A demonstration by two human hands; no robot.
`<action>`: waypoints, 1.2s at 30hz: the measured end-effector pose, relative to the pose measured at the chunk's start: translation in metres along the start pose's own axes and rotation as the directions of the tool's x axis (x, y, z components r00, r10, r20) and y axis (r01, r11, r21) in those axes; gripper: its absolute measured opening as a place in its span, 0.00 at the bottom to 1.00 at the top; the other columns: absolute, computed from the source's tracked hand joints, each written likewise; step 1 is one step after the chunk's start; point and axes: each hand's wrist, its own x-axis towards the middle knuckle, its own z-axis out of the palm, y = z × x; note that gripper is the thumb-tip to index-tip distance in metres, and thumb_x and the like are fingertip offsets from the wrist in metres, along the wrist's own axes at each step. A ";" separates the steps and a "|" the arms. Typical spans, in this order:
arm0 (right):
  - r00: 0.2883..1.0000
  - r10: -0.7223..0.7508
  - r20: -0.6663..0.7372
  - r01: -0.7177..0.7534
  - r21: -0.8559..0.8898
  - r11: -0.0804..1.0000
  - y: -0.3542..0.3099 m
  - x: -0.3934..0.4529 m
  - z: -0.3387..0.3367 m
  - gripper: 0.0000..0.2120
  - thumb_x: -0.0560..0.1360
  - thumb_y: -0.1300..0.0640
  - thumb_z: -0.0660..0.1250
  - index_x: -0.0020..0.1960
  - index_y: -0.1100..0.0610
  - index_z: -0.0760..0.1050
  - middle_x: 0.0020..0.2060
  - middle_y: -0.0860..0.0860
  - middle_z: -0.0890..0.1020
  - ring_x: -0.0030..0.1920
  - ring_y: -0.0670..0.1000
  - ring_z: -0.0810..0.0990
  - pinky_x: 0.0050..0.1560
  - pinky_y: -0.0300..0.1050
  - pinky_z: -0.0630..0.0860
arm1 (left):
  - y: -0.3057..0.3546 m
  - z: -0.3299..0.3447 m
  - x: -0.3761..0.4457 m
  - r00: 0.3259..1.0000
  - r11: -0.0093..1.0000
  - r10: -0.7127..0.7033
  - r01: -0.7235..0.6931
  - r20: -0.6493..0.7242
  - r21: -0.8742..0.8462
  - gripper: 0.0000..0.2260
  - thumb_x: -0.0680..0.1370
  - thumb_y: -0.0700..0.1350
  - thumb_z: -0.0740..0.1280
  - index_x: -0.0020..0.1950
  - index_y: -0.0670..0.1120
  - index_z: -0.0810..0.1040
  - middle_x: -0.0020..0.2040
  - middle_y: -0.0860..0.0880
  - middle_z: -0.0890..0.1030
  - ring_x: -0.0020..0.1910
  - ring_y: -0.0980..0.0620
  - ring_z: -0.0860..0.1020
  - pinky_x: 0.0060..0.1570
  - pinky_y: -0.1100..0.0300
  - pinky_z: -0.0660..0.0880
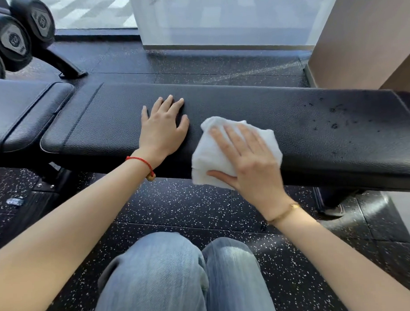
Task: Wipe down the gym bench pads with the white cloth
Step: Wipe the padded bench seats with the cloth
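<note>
- Right hand (250, 158): fingers (224, 140) extended and slightly spread, pressed flat on top of the cloth (211, 155); the thumb is tucked along the cloth's near edge, so the hand pins the cloth rather than gripping it in a fist.
- Left hand (162, 129): fingers (168, 103) straight and fanned apart, palm down, flat on the long pad (315, 137); it holds nothing.
- Cloth: white, crumpled into a loose wad, lying on the long pad at its near edge, partly draped over that edge; just right of the left hand, not touching it.
- Right wrist: thin gold bracelet (285, 213).
- Left wrist: red cord (141, 163) with a small bead.
- Long pad: black, textured, lying flat and running left to right; dark specks (335, 118) are scattered on its right end, well apart from the cloth.
- Short pad (25, 110): black, left of the long pad, separated by a narrow gap.
- Knees (180, 272): in light blue jeans, below the bench at the frame bottom.
- Floor (177, 202): black, white-flecked rubber.
- Dumbbells (14, 38): black, on a rack at upper left.
</note>
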 end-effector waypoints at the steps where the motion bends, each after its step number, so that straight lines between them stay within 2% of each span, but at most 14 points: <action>1: 1.000 0.018 -0.011 -0.018 0.017 1.000 0.012 -0.008 -0.004 0.37 0.77 0.30 0.57 0.79 0.51 0.61 0.74 0.52 0.70 0.73 0.59 0.68 0.75 0.56 0.62 | 0.000 0.000 0.000 1.000 1.000 0.005 -0.005 0.002 0.002 0.23 0.81 0.54 0.57 0.77 0.53 0.64 0.79 0.49 0.62 0.79 0.48 0.56 0.77 0.41 0.48; 5: 0.979 0.201 0.010 -0.202 0.045 0.978 0.064 -0.013 -0.020 0.33 0.80 0.33 0.54 0.77 0.52 0.63 0.72 0.52 0.73 0.73 0.57 0.68 0.76 0.54 0.61 | 0.003 0.002 0.000 1.000 1.000 0.003 -0.003 0.002 -0.003 0.23 0.81 0.53 0.56 0.77 0.53 0.64 0.79 0.49 0.62 0.79 0.48 0.56 0.77 0.40 0.47; 8: 0.923 0.308 0.232 -0.320 0.018 0.947 0.079 0.040 -0.010 0.32 0.82 0.37 0.50 0.80 0.53 0.55 0.78 0.52 0.63 0.78 0.54 0.57 0.79 0.52 0.47 | 0.004 0.001 0.001 1.000 1.000 -0.009 0.009 -0.002 -0.005 0.23 0.81 0.53 0.57 0.77 0.52 0.64 0.79 0.48 0.62 0.79 0.47 0.56 0.77 0.39 0.47; 11: 0.898 0.274 0.344 -0.300 0.026 0.953 0.055 0.095 0.007 0.32 0.82 0.37 0.46 0.81 0.51 0.48 0.80 0.51 0.56 0.80 0.55 0.51 0.79 0.56 0.44 | 0.006 0.000 0.000 1.000 1.000 -0.015 0.015 -0.008 -0.011 0.23 0.81 0.53 0.58 0.76 0.52 0.66 0.78 0.48 0.64 0.78 0.47 0.57 0.76 0.39 0.48; 15: 0.933 0.134 0.335 -0.181 0.112 0.977 0.025 0.078 0.002 0.31 0.82 0.38 0.50 0.81 0.47 0.49 0.80 0.51 0.57 0.79 0.57 0.50 0.79 0.55 0.44 | 0.002 -0.001 0.000 1.000 1.000 0.001 -0.002 -0.025 -0.011 0.22 0.80 0.54 0.59 0.74 0.53 0.68 0.77 0.49 0.66 0.78 0.48 0.59 0.76 0.40 0.50; 18: 0.963 0.078 0.256 -0.114 0.128 0.985 0.047 0.035 -0.011 0.31 0.80 0.37 0.49 0.80 0.48 0.54 0.78 0.51 0.62 0.78 0.57 0.57 0.79 0.53 0.47 | 0.001 -0.001 0.000 0.999 1.000 0.007 -0.007 -0.046 0.000 0.22 0.80 0.54 0.60 0.73 0.53 0.69 0.76 0.49 0.67 0.77 0.49 0.60 0.75 0.41 0.52; 20: 0.956 0.126 0.265 -0.164 0.123 0.979 0.077 0.025 -0.015 0.30 0.81 0.38 0.49 0.80 0.48 0.54 0.77 0.52 0.63 0.77 0.56 0.58 0.79 0.52 0.48 | 0.003 0.000 0.001 0.998 1.000 0.004 -0.005 -0.055 -0.004 0.21 0.80 0.53 0.60 0.73 0.53 0.70 0.76 0.49 0.67 0.77 0.49 0.60 0.75 0.41 0.52; 22: 0.929 0.231 0.290 -0.259 0.062 0.964 0.103 0.034 -0.009 0.30 0.82 0.40 0.52 0.80 0.49 0.53 0.79 0.51 0.60 0.79 0.53 0.56 0.79 0.50 0.45 | 0.004 0.001 0.000 0.998 1.000 0.006 -0.007 -0.065 -0.015 0.21 0.79 0.53 0.60 0.72 0.52 0.70 0.76 0.49 0.68 0.77 0.49 0.61 0.75 0.40 0.52; 25: 0.881 0.314 0.354 -0.347 0.033 0.937 0.110 0.075 0.005 0.29 0.83 0.41 0.48 0.81 0.50 0.49 0.80 0.50 0.56 0.80 0.54 0.51 0.79 0.52 0.42 | 0.005 0.000 0.000 0.998 1.000 -0.004 0.002 -0.067 -0.030 0.21 0.79 0.53 0.61 0.71 0.52 0.72 0.75 0.50 0.69 0.76 0.49 0.62 0.74 0.40 0.52; 27: 0.880 0.276 0.385 -0.321 0.055 0.946 0.095 0.094 0.012 0.29 0.82 0.40 0.45 0.81 0.50 0.49 0.80 0.50 0.55 0.80 0.56 0.51 0.79 0.55 0.43 | 0.005 -0.002 0.000 0.998 1.000 -0.006 0.004 -0.063 -0.029 0.21 0.79 0.53 0.61 0.71 0.53 0.72 0.75 0.50 0.69 0.76 0.50 0.62 0.74 0.40 0.53; 29: 0.898 0.189 0.396 -0.225 0.045 0.973 0.075 0.094 0.010 0.31 0.81 0.39 0.43 0.81 0.50 0.48 0.80 0.49 0.54 0.80 0.55 0.50 0.79 0.55 0.44 | 0.005 -0.003 -0.001 0.998 1.000 -0.004 0.002 -0.059 -0.031 0.21 0.79 0.53 0.61 0.71 0.53 0.72 0.75 0.50 0.69 0.76 0.50 0.62 0.75 0.40 0.52; 33: 0.934 0.083 0.348 -0.150 0.172 0.974 0.049 0.044 -0.015 0.30 0.83 0.40 0.50 0.81 0.48 0.47 0.80 0.48 0.53 0.80 0.55 0.48 0.79 0.53 0.42 | 0.003 -0.005 -0.002 0.998 1.000 0.004 -0.005 -0.059 -0.023 0.21 0.79 0.54 0.61 0.72 0.53 0.71 0.75 0.50 0.68 0.76 0.50 0.61 0.75 0.42 0.52; 36: 0.947 0.153 0.283 -0.204 0.161 0.966 0.058 -0.004 -0.035 0.30 0.82 0.39 0.50 0.81 0.49 0.53 0.79 0.50 0.60 0.79 0.56 0.54 0.79 0.52 0.46 | 0.002 -0.004 -0.002 0.999 1.000 0.016 -0.017 -0.050 -0.022 0.21 0.80 0.54 0.60 0.73 0.52 0.70 0.76 0.49 0.68 0.77 0.49 0.61 0.74 0.41 0.51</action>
